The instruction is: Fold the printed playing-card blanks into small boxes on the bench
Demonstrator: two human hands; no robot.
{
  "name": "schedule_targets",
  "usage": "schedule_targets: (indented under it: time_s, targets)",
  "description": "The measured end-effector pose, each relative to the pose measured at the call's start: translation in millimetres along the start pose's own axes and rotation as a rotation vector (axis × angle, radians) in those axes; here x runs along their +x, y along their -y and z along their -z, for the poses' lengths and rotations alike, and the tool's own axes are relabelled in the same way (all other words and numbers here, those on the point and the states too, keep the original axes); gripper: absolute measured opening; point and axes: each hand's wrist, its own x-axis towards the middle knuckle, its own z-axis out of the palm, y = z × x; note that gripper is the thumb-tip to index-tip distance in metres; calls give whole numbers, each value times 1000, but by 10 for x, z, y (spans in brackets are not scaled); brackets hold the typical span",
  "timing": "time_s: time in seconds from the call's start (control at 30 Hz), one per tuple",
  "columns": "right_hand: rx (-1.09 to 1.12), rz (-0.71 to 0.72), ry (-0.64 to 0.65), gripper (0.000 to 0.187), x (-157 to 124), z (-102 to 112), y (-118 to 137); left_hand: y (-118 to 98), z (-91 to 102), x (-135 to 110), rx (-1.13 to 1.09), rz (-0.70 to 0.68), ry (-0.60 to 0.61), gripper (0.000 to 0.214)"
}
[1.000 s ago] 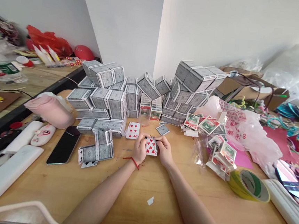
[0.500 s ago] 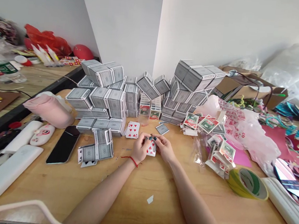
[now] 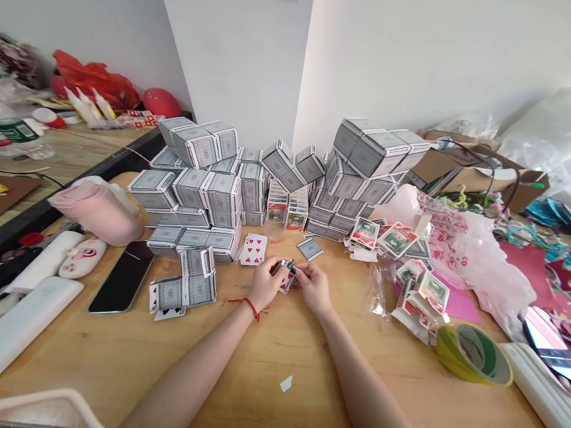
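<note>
Between my two hands, above the middle of the table, is a playing card (image 3: 287,283) with red hearts, partly covered by fingers. My left hand (image 3: 266,283) grips its left side, and my right hand (image 3: 312,285) pinches it near the upper right edge. Whether more than one card is held cannot be made out. Just beyond my left hand lies a face-up pile of cards topped by a six of hearts (image 3: 253,250). A grey-backed card (image 3: 309,247) rests face down beyond my right hand. Folded cards (image 3: 184,285) joined together stand to the left.
Stacked blocks of folded grey cards (image 3: 207,197) rise at the back left, with another stack (image 3: 363,174) at the back right. Card boxes (image 3: 428,293) and yellow tape (image 3: 476,354) lie to the right. A phone (image 3: 120,277) and white power bank (image 3: 18,330) are at left.
The held card has tilted and shifted slightly left, with my left hand moving a little the same way. Less of its face shows between my fingers. The view has shifted slightly.
</note>
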Motion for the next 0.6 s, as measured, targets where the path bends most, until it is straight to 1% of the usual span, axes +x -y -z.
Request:
schedule_targets:
  time_s: [0.23, 0.37, 0.43, 0.6]
  targets:
    - [-42, 18, -1, 28, 6, -2, -14, 58, -12, 26, 4, 20, -31, 21]
    - [-45, 29, 20, 25, 11, 1, -37, 72, -25, 23, 40, 34, -50, 20]
    - [-84, 60, 18, 22, 12, 1, -50, 77, -41, 14, 80, 15, -65, 17]
    - [-285, 195, -53, 15, 2, -10, -70, 90, -85, -10, 239, -72, -114, 11]
